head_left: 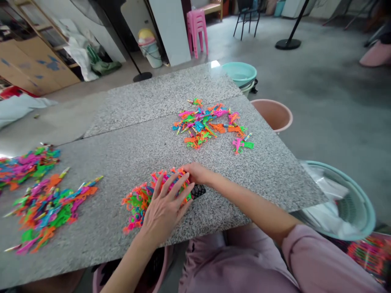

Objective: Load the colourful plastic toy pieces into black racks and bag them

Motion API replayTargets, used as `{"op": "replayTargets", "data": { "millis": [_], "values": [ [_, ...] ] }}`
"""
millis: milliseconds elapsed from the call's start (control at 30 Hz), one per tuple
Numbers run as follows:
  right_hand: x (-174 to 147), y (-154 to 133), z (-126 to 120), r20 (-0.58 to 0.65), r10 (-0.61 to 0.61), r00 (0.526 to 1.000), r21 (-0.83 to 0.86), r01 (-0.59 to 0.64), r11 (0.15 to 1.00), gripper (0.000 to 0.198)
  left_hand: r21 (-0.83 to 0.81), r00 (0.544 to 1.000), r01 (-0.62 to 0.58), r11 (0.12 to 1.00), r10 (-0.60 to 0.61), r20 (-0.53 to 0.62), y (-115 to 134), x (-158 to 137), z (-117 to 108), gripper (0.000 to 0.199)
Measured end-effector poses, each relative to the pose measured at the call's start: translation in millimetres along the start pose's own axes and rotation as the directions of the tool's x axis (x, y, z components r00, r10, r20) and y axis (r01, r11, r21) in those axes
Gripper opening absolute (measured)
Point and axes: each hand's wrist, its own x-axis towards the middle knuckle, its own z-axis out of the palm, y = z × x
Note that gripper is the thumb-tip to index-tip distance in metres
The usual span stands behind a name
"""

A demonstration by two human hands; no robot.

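A tight row of small plastic toy guns (139, 202) in orange, green, pink and blue lies on the speckled stone table (128, 156). My left hand (166, 201) rests across the top of this row, fingers stretched and slightly spread. At the row's right end, my right hand (197, 173) curls around the far side of the toys; its fingertips are partly hidden. Beneath my right wrist a black piece with holes (199, 191) shows, mostly covered. Farther back lies a loose pile of similar toy guns (201, 124), some with thin striped sticks.
More loose toy guns (51, 205) spread over the table's left side. Along its right edge stand a teal basin (240, 72), a brownish-pink tub (271, 114) and a green basket (363, 203) with plastic bags. A pink bucket (168, 264) sits under the front edge.
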Motion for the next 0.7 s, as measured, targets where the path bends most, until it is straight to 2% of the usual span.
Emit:
{"op": "replayTargets", "data": {
  "millis": [100,167,233,267,300,367,400,467,533,633,700],
  "values": [
    [-4,-2,6,0.004,-0.04,0.999,-0.056,0.041,0.998,0.012,-0.022,0.997,-0.03,0.999,0.032,0.067,-4,0,1,0.037],
    [-20,1,-1,-0.052,-0.063,0.997,-0.109,0.057,0.992,0.024,-0.039,0.997,0.004,0.999,-0.001,0.081,-6,0,3,0.033],
    [-45,12,-25,-0.171,-0.036,0.985,-0.196,0.002,0.981,0.036,-0.084,0.997,0.03,0.996,-0.023,0.079,-7,1,4,0.027],
    [-60,22,-44,-0.256,0.02,0.967,-0.267,-0.09,0.959,0.037,-0.111,0.997,0.031,0.993,-0.022,0.08,-8,1,4,0.025],
    [-74,33,-66,-0.376,0.125,0.918,-0.339,-0.262,0.904,0.038,-0.136,0.996,0.028,0.99,-0.017,0.083,-9,2,4,0.024],
    [-98,58,-113,-0.586,0.322,0.744,-0.399,-0.61,0.684,0.035,-0.167,0.995,0.019,0.986,-0.003,0.095,-11,4,2,0.022],
    [-107,71,-134,-0.602,0.367,0.709,-0.445,-0.68,0.583,0.033,-0.17,0.995,0.015,0.985,0.003,0.104,-12,5,1,0.022],
    [-120,90,-163,-0.485,0.404,0.776,-0.606,-0.631,0.485,0.032,-0.156,0.993,0.01,0.988,0.009,0.119,-13,8,0,0.022],
    [-130,99,-174,-0.316,0.41,0.856,-0.729,-0.496,0.473,0.034,-0.12,0.994,0.032,0.992,-0.019,0.111,-13,10,1,0.032],
    [-144,98,-166,-0.187,0.389,0.902,-0.769,-0.381,0.514,0.037,-0.074,0.996,0.077,0.994,-0.073,0.053,-10,11,5,0.05],
    [-153,92,-153,-0.178,0.363,0.915,-0.71,-0.375,0.597,0.035,-0.071,0.996,0.079,0.994,-0.076,0.041,-7,11,8,0.049]
  ]
}}
